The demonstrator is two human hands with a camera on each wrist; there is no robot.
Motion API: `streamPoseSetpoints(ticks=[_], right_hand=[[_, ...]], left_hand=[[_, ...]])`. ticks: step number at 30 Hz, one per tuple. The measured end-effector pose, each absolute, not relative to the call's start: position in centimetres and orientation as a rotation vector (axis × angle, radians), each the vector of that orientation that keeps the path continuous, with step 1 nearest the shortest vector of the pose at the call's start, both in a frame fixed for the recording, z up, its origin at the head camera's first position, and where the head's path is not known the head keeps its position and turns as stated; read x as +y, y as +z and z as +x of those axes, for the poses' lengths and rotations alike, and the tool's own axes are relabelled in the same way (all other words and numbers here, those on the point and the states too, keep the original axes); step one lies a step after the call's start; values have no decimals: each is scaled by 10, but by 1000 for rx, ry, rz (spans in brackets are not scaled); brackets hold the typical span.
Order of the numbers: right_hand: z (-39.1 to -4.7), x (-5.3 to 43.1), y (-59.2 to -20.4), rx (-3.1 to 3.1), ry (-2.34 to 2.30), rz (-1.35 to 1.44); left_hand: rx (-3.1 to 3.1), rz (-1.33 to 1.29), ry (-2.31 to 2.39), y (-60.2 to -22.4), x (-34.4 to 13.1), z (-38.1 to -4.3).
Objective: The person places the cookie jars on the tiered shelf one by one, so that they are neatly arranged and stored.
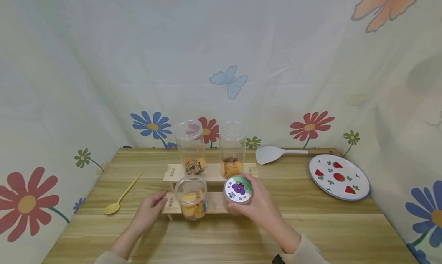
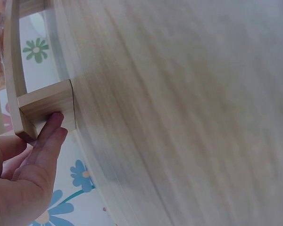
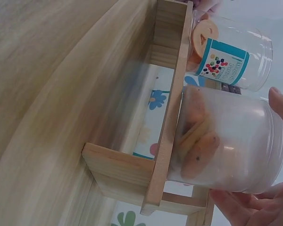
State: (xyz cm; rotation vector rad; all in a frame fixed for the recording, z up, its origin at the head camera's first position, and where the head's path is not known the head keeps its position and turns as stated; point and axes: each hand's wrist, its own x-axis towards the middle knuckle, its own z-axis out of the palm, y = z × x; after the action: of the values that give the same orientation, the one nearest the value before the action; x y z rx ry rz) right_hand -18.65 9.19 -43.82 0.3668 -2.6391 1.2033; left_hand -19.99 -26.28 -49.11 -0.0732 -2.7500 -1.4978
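Observation:
A two-step wooden rack [image 1: 215, 206] stands on the table. My left hand [image 1: 150, 210] holds the left end of its lower step; in the left wrist view the fingertips [image 2: 52, 127] lie against the rack's leg. With thumb and fingers spread around the lid, my right hand [image 1: 257, 198] grips a cookie jar [image 3: 231, 136] on the lower step's right side. Its white lid [image 1: 238, 189] bears a purple flower. Left of it, a second cookie jar [image 1: 191, 198] has a clear top and a blue label. Two taller clear jars [image 1: 190, 145] with cookies stand on the upper step.
A yellow spoon [image 1: 113, 207] lies at the left of the table. Behind and to the right are a white spatula [image 1: 269, 154] with a wooden handle and a round plate [image 1: 326, 175] with red and green patterns. A flowered cloth [image 1: 155, 83] hangs around the table.

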Motion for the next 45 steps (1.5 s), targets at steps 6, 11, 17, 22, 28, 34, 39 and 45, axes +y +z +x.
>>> streamPoseSetpoints(ticks=[6, 11, 17, 22, 28, 34, 39, 45], right_hand=[[-188, 89, -439, -2673, 1169, 352], [-188, 88, -438, -2683, 1156, 374], [-187, 88, -438, -2685, 1202, 385], [-188, 88, -439, -2680, 1227, 399], [-188, 88, -437, -2680, 1242, 427], [-185, 96, -435, -2658, 1301, 452], [-184, 111, -433, -2597, 1413, 464], [-183, 133, -436, -2607, 1358, 446]], left_hand=[[-2747, -68, -1515, -492, -263, -200], [-2753, -64, -1510, -492, -263, -200], [-2739, -84, -1532, -490, -263, -197], [-2742, -75, -1535, -489, -262, -196], [-2744, -77, -1521, -488, -263, -198], [-2749, -73, -1524, -490, -264, -198], [-2757, -59, -1515, -492, -265, -199], [-2783, -83, -1491, -494, -271, -202]])
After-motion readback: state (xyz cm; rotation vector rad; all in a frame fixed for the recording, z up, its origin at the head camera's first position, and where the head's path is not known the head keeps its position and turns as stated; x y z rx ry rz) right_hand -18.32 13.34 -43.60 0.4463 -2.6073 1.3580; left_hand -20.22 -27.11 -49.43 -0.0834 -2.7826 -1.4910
